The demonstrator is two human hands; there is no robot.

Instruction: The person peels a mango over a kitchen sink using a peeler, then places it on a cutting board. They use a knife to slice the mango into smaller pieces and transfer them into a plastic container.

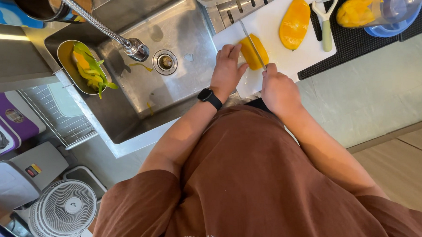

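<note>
Right hand point(280, 90) grips knife point(252, 43), blade across peeled mango piece point(254, 52); left hand point(226, 70), fingers pressed together, steadies it left of blade on white cutting board point(274, 50)

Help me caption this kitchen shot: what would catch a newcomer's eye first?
The bright orange mango piece on the white cutting board, steadied by the left hand while the right hand draws a knife through it. Next, a second mango piece farther back, and green peels in the sink's strainer.
</note>
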